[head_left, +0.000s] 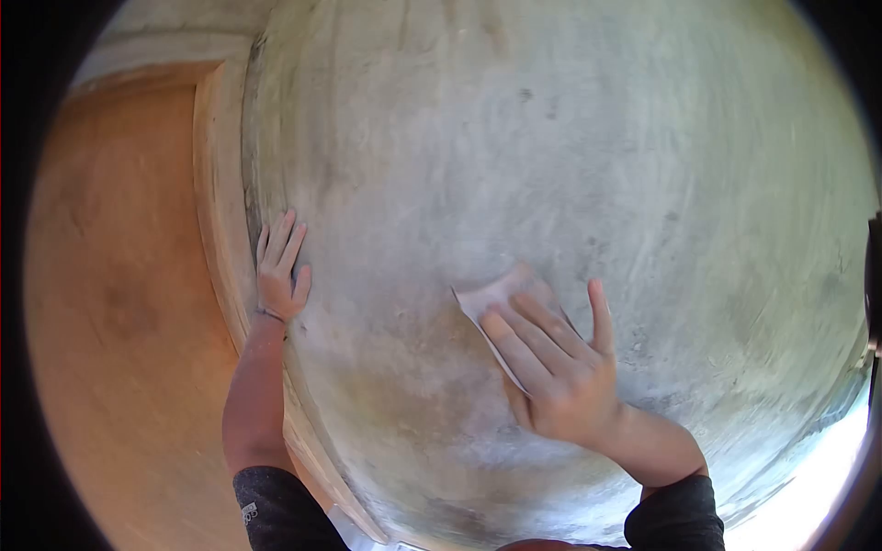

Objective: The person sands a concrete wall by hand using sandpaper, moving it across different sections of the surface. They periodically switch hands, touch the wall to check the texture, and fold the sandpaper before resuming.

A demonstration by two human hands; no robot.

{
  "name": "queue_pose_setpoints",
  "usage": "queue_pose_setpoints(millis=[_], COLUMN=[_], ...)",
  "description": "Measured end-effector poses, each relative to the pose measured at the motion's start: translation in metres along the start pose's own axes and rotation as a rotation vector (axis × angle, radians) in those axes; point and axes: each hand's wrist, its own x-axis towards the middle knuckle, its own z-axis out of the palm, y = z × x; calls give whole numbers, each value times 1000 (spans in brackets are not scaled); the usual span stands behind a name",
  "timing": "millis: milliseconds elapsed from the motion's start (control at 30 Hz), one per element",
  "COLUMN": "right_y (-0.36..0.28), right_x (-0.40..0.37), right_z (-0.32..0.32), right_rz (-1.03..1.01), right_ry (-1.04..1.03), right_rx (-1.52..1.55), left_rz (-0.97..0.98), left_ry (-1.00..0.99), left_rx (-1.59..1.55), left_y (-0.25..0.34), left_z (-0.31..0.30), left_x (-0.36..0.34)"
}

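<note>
My right hand [560, 372] presses a pale sheet of sandpaper [473, 301] flat against a grey, mottled plaster wall [441, 165]. Several of its fingers lie over the sheet, while the little finger sticks out to the right. The sheet's upper left corner and left edge show past the fingers; the rest is under the hand. To the left, my left hand [281, 271] rests on the wall beside the door frame, fingers stretched out and holding nothing. A thin band circles the left wrist.
An orange-brown door panel [119, 275] with a lighter wooden frame [213, 174] stands at the left. Bright light comes in at the lower right [818, 487]. A dark object [874, 285] sits at the right edge, too cut off to name.
</note>
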Motion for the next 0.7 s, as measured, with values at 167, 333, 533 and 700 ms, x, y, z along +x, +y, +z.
queue_pose_setpoints(millis=[167,333,533,700], right_y=[38,71,82,67], right_x=[-28,-35,-35,-18], right_z=[-39,-49,-50,-50], right_rz=[82,143,159,540], right_ry=[-28,56,156,64], right_rx=[334,661,873,1782], left_rz=[40,-140,48,134], left_ry=[16,6,92,-105], left_rx=[25,103,162,-116], left_y=[0,5,122,225], left_z=[3,2,-14,-8], left_x=[-1,-15,17,58])
